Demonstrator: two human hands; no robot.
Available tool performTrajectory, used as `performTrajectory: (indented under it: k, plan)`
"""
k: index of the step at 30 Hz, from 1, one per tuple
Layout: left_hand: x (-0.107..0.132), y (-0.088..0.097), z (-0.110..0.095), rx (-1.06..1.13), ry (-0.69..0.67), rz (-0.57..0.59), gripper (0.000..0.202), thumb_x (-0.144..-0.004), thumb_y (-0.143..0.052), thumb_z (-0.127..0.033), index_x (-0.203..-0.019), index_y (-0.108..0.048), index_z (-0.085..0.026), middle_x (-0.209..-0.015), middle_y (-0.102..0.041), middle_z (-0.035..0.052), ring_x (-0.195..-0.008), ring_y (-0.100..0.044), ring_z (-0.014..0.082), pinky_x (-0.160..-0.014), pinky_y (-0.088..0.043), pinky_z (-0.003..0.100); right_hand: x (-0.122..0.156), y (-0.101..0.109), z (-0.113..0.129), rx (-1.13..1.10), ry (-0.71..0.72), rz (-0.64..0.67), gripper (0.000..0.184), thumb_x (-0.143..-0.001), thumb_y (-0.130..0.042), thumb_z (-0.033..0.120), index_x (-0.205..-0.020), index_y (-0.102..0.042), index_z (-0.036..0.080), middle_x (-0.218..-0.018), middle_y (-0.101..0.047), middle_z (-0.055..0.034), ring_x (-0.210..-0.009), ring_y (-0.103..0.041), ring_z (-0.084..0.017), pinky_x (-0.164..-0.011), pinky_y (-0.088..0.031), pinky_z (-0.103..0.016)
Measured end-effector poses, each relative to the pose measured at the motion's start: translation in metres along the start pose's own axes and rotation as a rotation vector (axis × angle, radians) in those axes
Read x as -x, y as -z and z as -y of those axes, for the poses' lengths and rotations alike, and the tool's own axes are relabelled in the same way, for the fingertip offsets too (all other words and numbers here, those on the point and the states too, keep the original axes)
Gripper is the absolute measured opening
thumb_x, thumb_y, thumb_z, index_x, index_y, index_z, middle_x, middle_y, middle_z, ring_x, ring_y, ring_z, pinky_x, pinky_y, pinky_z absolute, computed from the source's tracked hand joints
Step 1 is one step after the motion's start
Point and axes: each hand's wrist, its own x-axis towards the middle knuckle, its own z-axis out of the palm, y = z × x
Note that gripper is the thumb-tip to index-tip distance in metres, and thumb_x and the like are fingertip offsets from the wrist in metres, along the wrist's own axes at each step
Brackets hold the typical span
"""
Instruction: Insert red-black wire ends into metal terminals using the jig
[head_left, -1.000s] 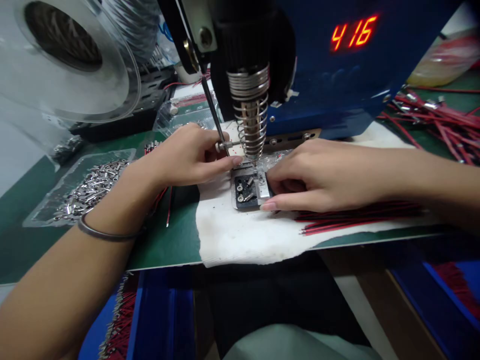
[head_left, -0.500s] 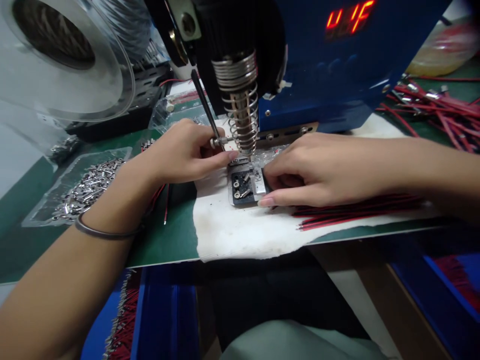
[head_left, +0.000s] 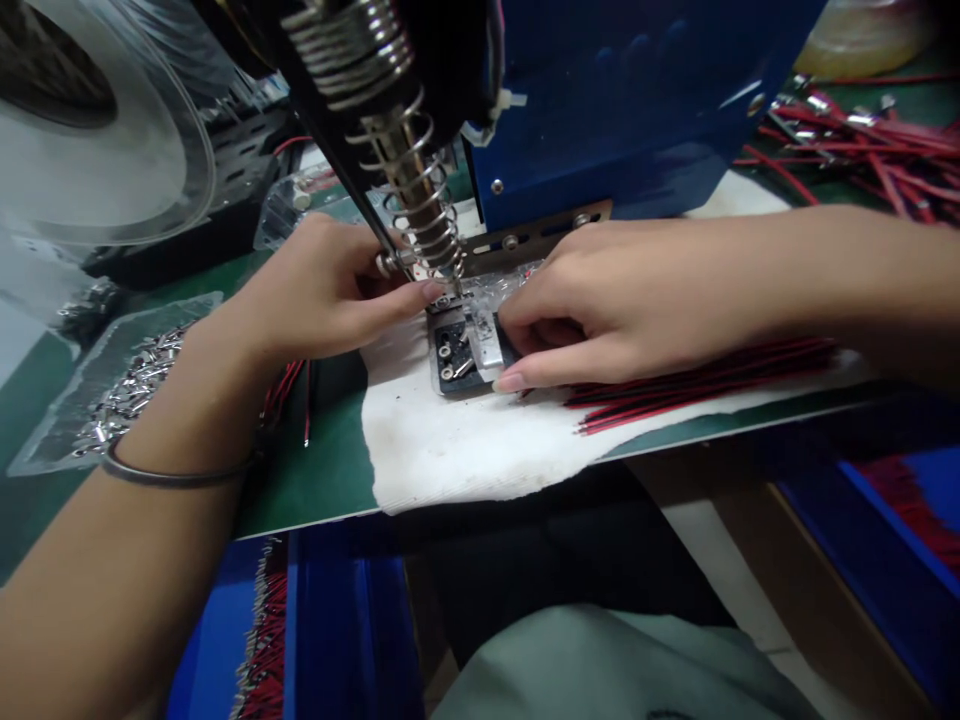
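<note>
My left hand (head_left: 322,290) rests curled beside a small black fixture plate (head_left: 454,355), its fingertips pinched at the plate's upper left corner under the coiled spring tip (head_left: 420,215) of a blue machine (head_left: 622,100). What the fingers hold is too small to make out. My right hand (head_left: 592,305) is closed at the plate's right side, fingers pressed on a small metal block (head_left: 486,340). A bundle of red and black wires (head_left: 690,385) lies on the white cloth (head_left: 465,450) under my right wrist.
A clear bag of small metal terminals (head_left: 112,395) lies at the left. A large clear reel (head_left: 97,130) stands behind it. A heap of red wires (head_left: 862,140) fills the back right. Blue bins (head_left: 337,640) with wires sit below the table edge.
The view has shifted so everything sits higher and further left, and the machine's red number display has left the frame. Both hands stay at the fixture plate in the same grip.
</note>
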Motion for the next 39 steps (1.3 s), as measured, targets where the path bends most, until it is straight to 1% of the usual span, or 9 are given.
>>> performTrajectory:
  k: [4, 8, 13, 18, 22, 27, 31, 34, 39]
  plan:
    - [0.001, -0.002, 0.002, 0.068, -0.002, 0.008, 0.087, -0.107, -0.034, -0.089, -0.071, -0.055, -0.013, -0.058, -0.037, -0.0078, -0.061, -0.029, 0.0015, -0.065, -0.023, 0.024, 0.001, -0.001, -0.005, -0.025, 0.066, -0.010, 0.051, -0.113, -0.060, 0.061, -0.105, -0.080, 0.014, -0.085, -0.073, -0.0021, -0.077, -0.054, -0.012, -0.077, -0.027, -0.032]
    - [0.002, -0.004, 0.005, 0.098, -0.023, 0.009, 0.080, -0.110, -0.037, -0.084, -0.075, -0.056, -0.014, -0.059, -0.038, -0.0069, -0.064, -0.029, 0.0042, -0.067, -0.025, 0.027, 0.001, -0.002, -0.009, -0.056, 0.103, -0.011, 0.047, -0.111, -0.060, 0.059, -0.100, -0.076, 0.017, -0.080, -0.069, -0.0024, -0.070, -0.049, -0.013, -0.074, -0.026, -0.032]
    - [0.002, -0.004, 0.002, 0.098, -0.011, 0.003, 0.082, -0.109, -0.034, -0.087, -0.072, -0.052, -0.016, -0.059, -0.040, -0.0062, -0.061, -0.030, 0.0036, -0.063, -0.023, 0.026, 0.003, -0.001, -0.009, -0.076, 0.101, -0.008, 0.046, -0.111, -0.058, 0.059, -0.097, -0.073, 0.017, -0.078, -0.068, -0.0028, -0.067, -0.047, -0.013, -0.072, -0.026, -0.032]
    - [0.000, -0.003, 0.000, 0.047, -0.030, -0.006, 0.083, -0.108, -0.031, -0.089, -0.068, -0.049, -0.018, -0.059, -0.037, -0.0064, -0.060, -0.030, 0.0034, -0.064, -0.023, 0.026, 0.003, -0.001, -0.009, -0.105, 0.103, -0.010, 0.048, -0.110, -0.057, 0.061, -0.096, -0.073, 0.018, -0.076, -0.068, -0.0024, -0.065, -0.050, -0.013, -0.070, -0.028, -0.032]
    - [0.000, -0.003, 0.000, 0.061, -0.008, -0.005, 0.085, -0.106, -0.028, -0.092, -0.068, -0.048, -0.018, -0.060, -0.037, -0.0065, -0.059, -0.031, 0.0029, -0.062, -0.024, 0.024, 0.003, -0.001, -0.009, -0.096, 0.093, -0.010, 0.047, -0.110, -0.056, 0.060, -0.095, -0.072, 0.018, -0.074, -0.067, -0.0020, -0.062, -0.047, -0.013, -0.069, -0.028, -0.032]
    - [-0.002, -0.003, -0.002, 0.049, 0.017, 0.007, 0.089, -0.102, -0.024, -0.098, -0.065, -0.043, -0.019, -0.058, -0.034, -0.0071, -0.058, -0.030, 0.0025, -0.061, -0.023, 0.023, 0.003, 0.000, -0.009, -0.084, 0.096, -0.013, 0.047, -0.110, -0.056, 0.060, -0.095, -0.072, 0.018, -0.075, -0.068, -0.0024, -0.063, -0.048, -0.013, -0.069, -0.028, -0.032]
    - [-0.002, -0.002, -0.003, -0.012, 0.025, 0.011, 0.095, -0.100, -0.019, -0.100, -0.068, -0.051, -0.017, -0.060, -0.038, -0.0061, -0.060, -0.032, 0.0031, -0.066, -0.027, 0.026, 0.003, -0.001, -0.011, -0.091, 0.098, -0.012, 0.048, -0.110, -0.057, 0.061, -0.096, -0.073, 0.019, -0.079, -0.070, -0.0027, -0.065, -0.049, -0.013, -0.069, -0.028, -0.032]
    - [-0.002, -0.001, -0.003, -0.028, 0.052, 0.032, 0.097, -0.100, -0.015, -0.100, -0.071, -0.054, -0.016, -0.061, -0.036, -0.0067, -0.062, -0.030, 0.0030, -0.070, -0.031, 0.027, 0.002, -0.001, -0.011, -0.089, 0.103, -0.007, 0.049, -0.110, -0.057, 0.061, -0.096, -0.073, 0.018, -0.080, -0.071, -0.0032, -0.066, -0.049, -0.013, -0.069, -0.028, -0.032]
    - [-0.003, -0.001, -0.004, -0.033, 0.072, 0.062, 0.100, -0.099, -0.015, -0.099, -0.073, -0.057, -0.012, -0.064, -0.030, -0.0084, -0.065, -0.028, -0.0002, -0.081, -0.044, 0.030, 0.001, -0.001, -0.009, -0.080, 0.115, -0.016, 0.050, -0.110, -0.058, 0.061, -0.096, -0.075, 0.016, -0.079, -0.070, -0.0040, -0.067, -0.050, -0.013, -0.070, -0.030, -0.032]
